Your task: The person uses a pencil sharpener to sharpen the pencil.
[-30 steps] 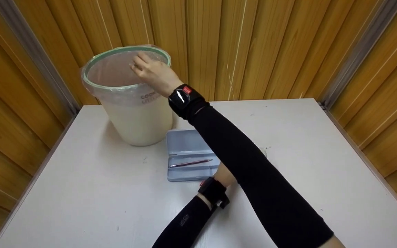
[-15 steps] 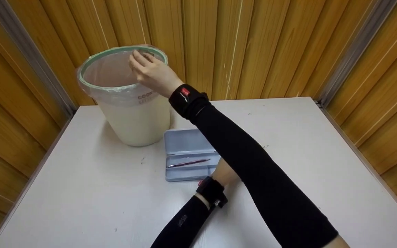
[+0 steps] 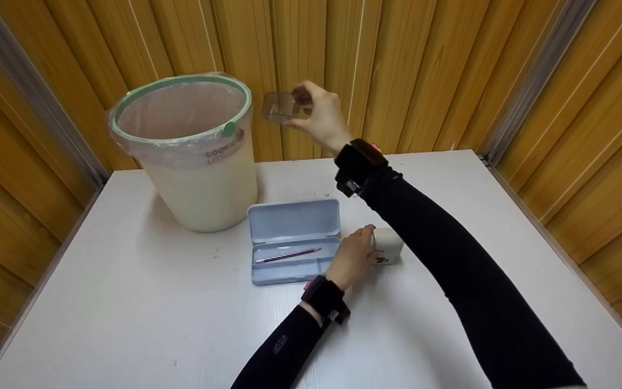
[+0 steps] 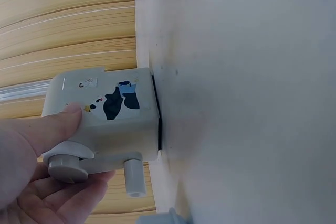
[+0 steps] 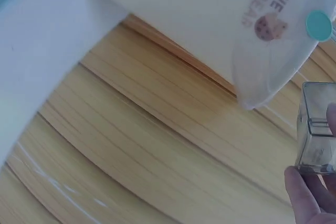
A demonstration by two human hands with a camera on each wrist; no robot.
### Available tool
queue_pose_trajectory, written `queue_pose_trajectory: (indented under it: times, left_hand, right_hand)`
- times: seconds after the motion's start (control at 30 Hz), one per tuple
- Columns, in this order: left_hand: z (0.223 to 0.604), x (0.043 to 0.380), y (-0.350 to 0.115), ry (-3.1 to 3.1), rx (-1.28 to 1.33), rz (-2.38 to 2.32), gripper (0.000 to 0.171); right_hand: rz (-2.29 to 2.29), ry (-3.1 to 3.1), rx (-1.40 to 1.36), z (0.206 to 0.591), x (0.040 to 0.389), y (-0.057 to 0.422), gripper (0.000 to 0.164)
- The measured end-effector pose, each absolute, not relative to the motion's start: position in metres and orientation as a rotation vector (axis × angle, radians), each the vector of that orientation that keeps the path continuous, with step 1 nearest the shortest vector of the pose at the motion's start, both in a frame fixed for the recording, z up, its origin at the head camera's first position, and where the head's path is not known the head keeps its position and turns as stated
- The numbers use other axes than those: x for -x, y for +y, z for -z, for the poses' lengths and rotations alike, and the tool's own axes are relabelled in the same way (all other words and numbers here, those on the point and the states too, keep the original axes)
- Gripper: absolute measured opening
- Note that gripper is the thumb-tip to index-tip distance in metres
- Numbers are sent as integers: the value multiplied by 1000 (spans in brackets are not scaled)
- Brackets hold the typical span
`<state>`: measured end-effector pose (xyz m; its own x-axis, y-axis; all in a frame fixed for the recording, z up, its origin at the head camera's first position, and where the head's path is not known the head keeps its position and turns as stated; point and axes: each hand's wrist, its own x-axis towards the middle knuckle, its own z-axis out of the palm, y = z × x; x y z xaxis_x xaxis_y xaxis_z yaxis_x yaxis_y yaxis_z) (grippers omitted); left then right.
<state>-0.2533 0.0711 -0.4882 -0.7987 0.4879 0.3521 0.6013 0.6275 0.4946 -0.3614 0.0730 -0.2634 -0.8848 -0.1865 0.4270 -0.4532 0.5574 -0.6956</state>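
My right hand (image 3: 323,116) pinches a clear, boxy shavings drawer (image 3: 278,107) in the air to the right of the trash bin. In the right wrist view the drawer (image 5: 314,129) is see-through, with thumb and fingers at its end. With my left hand (image 3: 351,259) I grip a cream desktop pencil sharpener (image 3: 388,240) standing on the table. Stickers and a crank handle (image 4: 135,178) show on the sharpener in the left wrist view, thumb on one side and fingers curled under the other.
The cream trash bin (image 3: 200,181), lined with a clear bag under a green ring (image 3: 229,128), stands at the back left. An open blue pencil case (image 3: 293,220) lies left of the sharpener, holding a pencil (image 3: 288,255). Wood-look panels (image 3: 408,70) enclose the white table (image 3: 127,308).
My right hand has moved right, from over the bin's rim to beside it, with the drawer now in plain sight. The left hand stays at the sharpener, both now uncovered by the right arm.
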Motion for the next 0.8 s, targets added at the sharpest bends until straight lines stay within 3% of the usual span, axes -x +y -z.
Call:
queue_pose_trajectory:
  times: [0.43,0.8]
  left_hand:
    - [486,266,56,-2669,844,966,46]
    - [484,276,51,-2684,857,997,45]
  right_hand:
    - [-1672,-2385,-540,335,314,181,57]
    - [-1641,-2410,-274,410,291,269,57]
